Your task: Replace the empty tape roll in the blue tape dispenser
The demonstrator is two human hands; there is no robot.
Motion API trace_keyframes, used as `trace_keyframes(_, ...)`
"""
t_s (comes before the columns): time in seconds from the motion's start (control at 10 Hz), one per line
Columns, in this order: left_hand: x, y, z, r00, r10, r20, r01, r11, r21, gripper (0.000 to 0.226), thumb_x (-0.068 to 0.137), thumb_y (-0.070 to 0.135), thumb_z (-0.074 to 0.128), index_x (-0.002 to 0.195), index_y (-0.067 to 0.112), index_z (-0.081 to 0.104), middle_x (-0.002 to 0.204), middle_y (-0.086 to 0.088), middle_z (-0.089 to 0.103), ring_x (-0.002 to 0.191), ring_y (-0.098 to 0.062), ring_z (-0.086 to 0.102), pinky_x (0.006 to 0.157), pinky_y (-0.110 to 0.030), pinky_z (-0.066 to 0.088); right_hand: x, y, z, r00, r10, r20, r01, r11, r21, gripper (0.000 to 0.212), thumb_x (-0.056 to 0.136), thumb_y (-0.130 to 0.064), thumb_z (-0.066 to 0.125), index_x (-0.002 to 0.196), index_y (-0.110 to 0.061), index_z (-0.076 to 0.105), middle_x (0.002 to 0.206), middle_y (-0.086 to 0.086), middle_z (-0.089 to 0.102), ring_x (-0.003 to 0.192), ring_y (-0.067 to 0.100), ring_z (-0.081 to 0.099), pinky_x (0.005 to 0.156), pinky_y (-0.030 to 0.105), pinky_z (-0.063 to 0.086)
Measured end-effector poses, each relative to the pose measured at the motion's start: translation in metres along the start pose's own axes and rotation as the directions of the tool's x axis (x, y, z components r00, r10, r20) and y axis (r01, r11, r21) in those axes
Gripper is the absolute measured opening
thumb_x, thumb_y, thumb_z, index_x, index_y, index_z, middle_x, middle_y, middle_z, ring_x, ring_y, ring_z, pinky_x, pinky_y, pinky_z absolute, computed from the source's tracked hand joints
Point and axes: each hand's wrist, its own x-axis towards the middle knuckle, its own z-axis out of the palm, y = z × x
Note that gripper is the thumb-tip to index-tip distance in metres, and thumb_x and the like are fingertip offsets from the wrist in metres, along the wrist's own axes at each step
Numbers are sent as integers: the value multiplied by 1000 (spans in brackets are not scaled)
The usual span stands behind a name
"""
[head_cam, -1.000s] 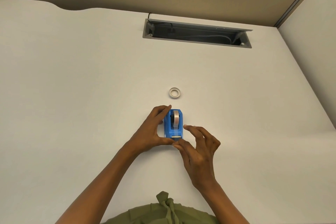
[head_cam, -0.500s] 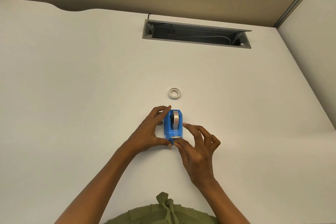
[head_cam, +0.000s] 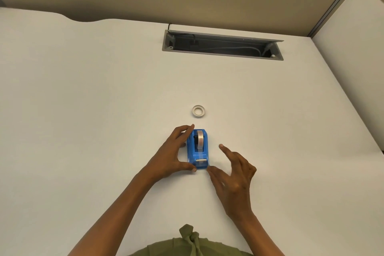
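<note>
The blue tape dispenser (head_cam: 197, 149) stands on the white desk (head_cam: 83, 110), near its front edge, cutter end toward the person. A roll of clear tape (head_cam: 200, 139) sits in its well, with a strip running down to the cutter. The left hand (head_cam: 169, 156) has its grip clamped on the dispenser: fingertips on the far left corner, thumb against the near left corner. The right hand (head_cam: 232, 172) hovers just right of it, grip apart, fingers spread, only the thumb tip near the dispenser's front corner. The empty tape roll (head_cam: 198, 111) lies flat on the desk just beyond the dispenser, apart from it. Farther back, an open cable tray (head_cam: 222, 48) is set into the desk.
</note>
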Motion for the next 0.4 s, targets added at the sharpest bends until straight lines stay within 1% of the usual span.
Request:
trace_keyframes(0.1,0,-3,-1,1000,-14,14,14,1000,-7,112,58,39,86,139,51,10,132,42,16,115,15,36,83,6,33,6,8,-6,988,152,37,-156,972,177,16,74,-17,73,89,-12,75,117,12,64,110,22,56,85,32,51)
trace_keyframes(0.2,0,-1,-6,999,-29,27,29,1000,-5,112,58,39,86,142,47,12,132,42,17,116,6,40,83,3,35,22,14,-13,962,232,144,-266,914,308,28,75,-21,72,101,-11,72,110,2,64,98,17,64,86,15,50)
trace_keyframes(0.3,-1,0,-12,999,-41,32,41,999,29,111,59,38,85,141,48,11,125,52,12,114,4,40,79,4,35,37,20,-14,897,297,328,-421,802,423,51,68,-32,78,116,-26,62,115,-12,62,94,4,64,81,4,46)
trace_keyframes(0.4,-3,3,-14,998,-55,25,52,993,110,110,63,36,83,143,45,8,141,38,15,121,6,32,92,-3,26,44,21,-13,828,224,514,-484,748,454,76,56,-48,80,125,-35,52,121,-23,55,103,-6,57,82,3,44)
